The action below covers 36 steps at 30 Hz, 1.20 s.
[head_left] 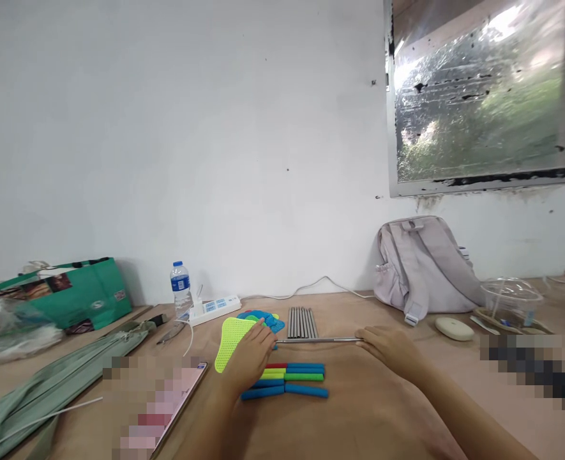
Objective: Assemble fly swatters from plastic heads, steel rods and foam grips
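1. Steel-grey, thin metal rod (316, 340) lies crosswise on the wooden tabletop (359, 409), held at both ends.
2. The left hand (249, 358) pinches its left end beside a yellow-green perforated plastic head (230, 340).
3. The right hand (391, 349) grips its right end.
4. A row of grey metal rods (302, 322) lies just behind; blue, green, yellow and red foam sleeves (292, 380) lie in front.

Perforated neon-yellow mesh piece (230, 340); blue, green, yellow and red foam sleeves (292, 379); grey metal rods (302, 322); pale lilac backpack (421, 265); green bag (85, 292).
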Available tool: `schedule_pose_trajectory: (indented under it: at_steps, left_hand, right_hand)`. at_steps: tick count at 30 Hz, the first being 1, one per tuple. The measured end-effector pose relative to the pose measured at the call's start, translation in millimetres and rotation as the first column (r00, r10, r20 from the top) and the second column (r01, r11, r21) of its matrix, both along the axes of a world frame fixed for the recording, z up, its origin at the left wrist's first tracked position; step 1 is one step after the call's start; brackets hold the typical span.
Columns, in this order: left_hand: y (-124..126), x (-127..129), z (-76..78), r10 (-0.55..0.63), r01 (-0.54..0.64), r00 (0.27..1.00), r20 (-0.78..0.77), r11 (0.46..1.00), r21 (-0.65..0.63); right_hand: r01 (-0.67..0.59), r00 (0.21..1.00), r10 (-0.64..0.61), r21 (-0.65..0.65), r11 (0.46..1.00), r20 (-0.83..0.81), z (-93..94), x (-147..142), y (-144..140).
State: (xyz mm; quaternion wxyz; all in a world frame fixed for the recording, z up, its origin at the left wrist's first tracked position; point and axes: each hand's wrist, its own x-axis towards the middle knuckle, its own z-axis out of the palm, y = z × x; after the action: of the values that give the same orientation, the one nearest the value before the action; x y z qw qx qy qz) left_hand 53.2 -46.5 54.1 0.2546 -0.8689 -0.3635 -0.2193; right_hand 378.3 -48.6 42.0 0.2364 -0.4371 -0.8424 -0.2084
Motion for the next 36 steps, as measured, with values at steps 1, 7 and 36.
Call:
schedule_pose_trajectory:
  at_steps: [1, 7, 36]
  left_hand:
    - [-0.2, -0.4, -2.7, 0.016, -0.016, 1.0, -0.021, 0.999, 0.036]
    - [-3.8, 11.8, -21.6, 0.112, -0.11, 0.994, -0.007, 0.982, 0.156]
    - [-2.1, 3.8, 3.9, 0.404, -0.406, 0.914, -0.042, 0.91, -0.085]
  right_hand:
    - [0.0, 1.0, 0.0, -0.017, 1.0, -0.016, 0.3, -3.9, -2.8]
    - [0.009, 0.996, -0.02, -0.138, 0.99, -0.081, 3.7, -22.8, -17.6]
    - [0.265, 0.962, -0.266, 0.042, 0.963, 0.051, -7.6, -13.1, -9.2]
